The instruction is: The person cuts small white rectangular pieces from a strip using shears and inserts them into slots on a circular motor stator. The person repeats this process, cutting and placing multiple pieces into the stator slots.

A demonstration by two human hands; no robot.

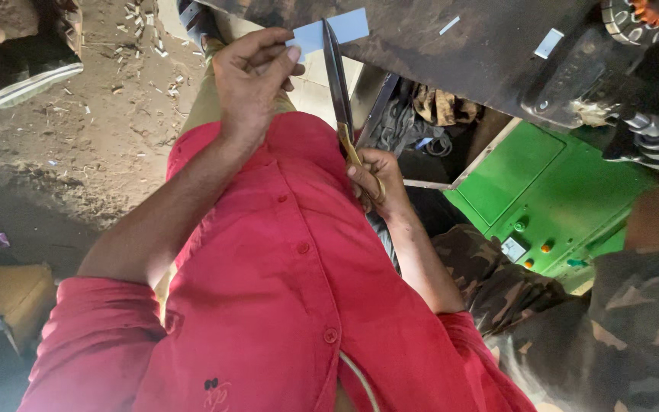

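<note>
Paper strip point(329, 32), pale blue-white, pinched taut by left hand point(249, 80) fingers at the dark worktable point(436, 46) edge, meets scissors point(339, 84) gripped by right hand point(371, 179): keep blades square to the strip.

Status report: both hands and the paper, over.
Left hand pinching pale blue paper strip. Right hand gripping long brass-handled scissors, blades across the strip. Nothing blocking.
</note>
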